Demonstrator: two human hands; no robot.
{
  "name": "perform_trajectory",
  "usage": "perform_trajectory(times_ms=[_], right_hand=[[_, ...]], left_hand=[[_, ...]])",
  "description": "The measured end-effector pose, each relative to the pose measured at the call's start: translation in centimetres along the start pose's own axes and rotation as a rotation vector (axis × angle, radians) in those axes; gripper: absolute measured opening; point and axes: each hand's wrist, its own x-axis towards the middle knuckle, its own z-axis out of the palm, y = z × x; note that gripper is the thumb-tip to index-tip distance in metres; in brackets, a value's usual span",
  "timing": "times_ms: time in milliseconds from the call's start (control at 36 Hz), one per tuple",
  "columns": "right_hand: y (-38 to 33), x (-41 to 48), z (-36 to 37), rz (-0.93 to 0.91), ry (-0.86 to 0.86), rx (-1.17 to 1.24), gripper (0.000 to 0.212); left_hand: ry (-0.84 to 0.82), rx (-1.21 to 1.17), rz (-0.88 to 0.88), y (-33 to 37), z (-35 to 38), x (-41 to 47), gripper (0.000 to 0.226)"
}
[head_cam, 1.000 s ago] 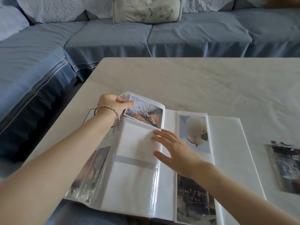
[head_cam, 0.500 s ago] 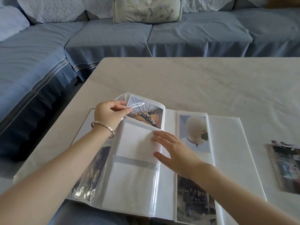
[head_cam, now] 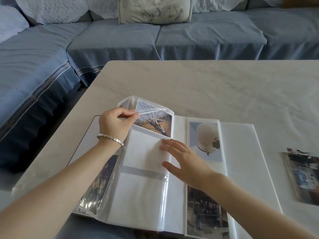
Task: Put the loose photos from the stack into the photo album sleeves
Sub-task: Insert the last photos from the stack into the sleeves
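Observation:
An open white photo album (head_cam: 241,161) lies on the table in front of me. My left hand (head_cam: 114,125) pinches the clear film of the top sleeve on the raised left page, lifting its edge off a photo of bare trees (head_cam: 153,121) that sits in that sleeve. My right hand (head_cam: 184,161) rests flat, fingers straight, on the blank white sleeve (head_cam: 143,150) below that photo. The right page holds a portrait photo (head_cam: 205,140) on top and a dark group photo (head_cam: 205,216) below. The stack of loose photos (head_cam: 303,176) lies at the far right.
The pale table (head_cam: 189,83) reaches far beyond the album. A blue sofa (head_cam: 155,38) with a light cushion (head_cam: 155,10) runs along the back and the left side. Another album page with dark photos (head_cam: 101,180) curls up under my left forearm.
My left hand has slid down the top sleeve's left edge and now lifts its clear film off the tree photo. My right hand has stayed pressed on the page.

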Motion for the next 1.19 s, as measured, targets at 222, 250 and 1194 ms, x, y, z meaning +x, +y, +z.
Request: perform_trajectory(times_ms=[222, 250, 1194], right_hand=[[0.0, 0.0, -0.1, 0.007, -0.006, -0.006, 0.053], [-0.1, 0.0, -0.1, 0.009, -0.006, -0.006, 0.053], [5.9, -6.7, -2.8, 0.155, 0.007, 0.009, 0.037]], left_hand=[[-0.012, -0.015, -0.047, 0.4, 0.2, 0.1, 0.013], [-0.018, -0.005, -0.044, 0.3, 0.2, 0.2, 0.014], [-0.825, 0.851, -0.092, 1.8, 4.3, -3.7, 0.063]])
